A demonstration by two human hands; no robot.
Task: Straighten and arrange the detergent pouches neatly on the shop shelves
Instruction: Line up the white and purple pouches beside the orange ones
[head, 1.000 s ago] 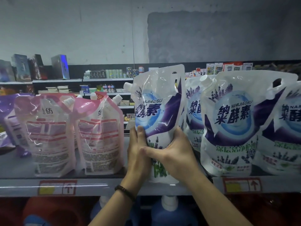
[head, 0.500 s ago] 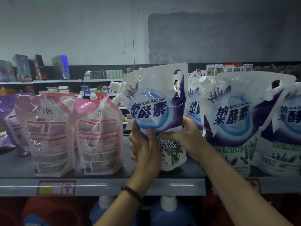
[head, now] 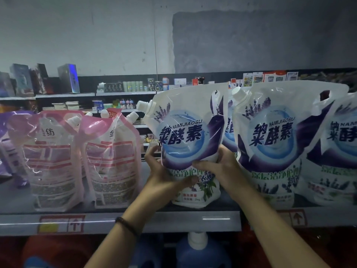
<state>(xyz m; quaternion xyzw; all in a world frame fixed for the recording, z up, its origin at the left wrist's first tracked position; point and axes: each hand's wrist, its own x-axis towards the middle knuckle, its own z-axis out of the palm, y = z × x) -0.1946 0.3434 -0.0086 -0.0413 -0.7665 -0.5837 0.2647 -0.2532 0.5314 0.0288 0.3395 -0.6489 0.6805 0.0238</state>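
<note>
- Centrally, the white and purple pouch (head: 188, 140) is gripped at its lower half by both hands, with its front label turned toward the camera.
- The left hand (head: 164, 176) is closed around the pouch's left edge; the thumb is laid across the lower front.
- The right hand (head: 220, 167) is closed around the right edge, with fingers (head: 201, 163) pressed on the front face.
- A dark bracelet (head: 126, 225) is worn on the left wrist.
- The pouch is held upright, its base resting on the shelf (head: 173, 219); its capped spout is located at the upper left.
- Matching pouches (head: 274, 144) are stood just beside it to the right.
- Pink pouches (head: 112, 161) are stood to the left, apart from it.
- Blue bottles (head: 199, 252) are seen below the shelf.
</note>
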